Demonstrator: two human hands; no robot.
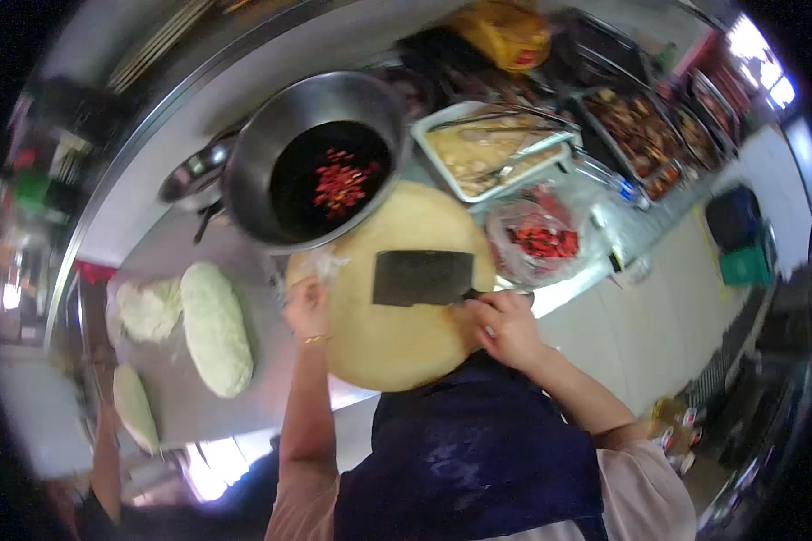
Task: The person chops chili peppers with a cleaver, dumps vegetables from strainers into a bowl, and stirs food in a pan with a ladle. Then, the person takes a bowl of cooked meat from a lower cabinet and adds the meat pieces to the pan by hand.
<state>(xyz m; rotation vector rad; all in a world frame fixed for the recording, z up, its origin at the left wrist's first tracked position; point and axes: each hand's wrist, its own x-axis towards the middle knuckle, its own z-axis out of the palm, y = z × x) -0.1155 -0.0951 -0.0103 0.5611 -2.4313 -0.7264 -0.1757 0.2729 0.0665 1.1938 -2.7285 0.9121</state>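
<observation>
A cleaver [422, 278] lies with its broad dark blade flat over the round wooden chopping board [406, 347]. My right hand [505, 326] is closed at its handle, on the board's right edge. At the left edge of the board is my left hand [307, 308], its fingers curled in and blurred. A whitish, see-through scrap like plastic film [327, 265] shows just above those fingers; whether they grip it is unclear. Behind the board stands a large steel bowl [244, 194] with dark liquid and chopped red chillies [341, 183]. A plastic bag of red chillies [543, 236] sits right of the board.
Pale dough pieces, including a long log [216, 329], lie on the steel table [275, 361] at left. A white tray [467, 194] of yellowish food with tongs stands behind, beside dark trays of cooked food [632, 131]. Another person's arm [106, 460] shows at lower left.
</observation>
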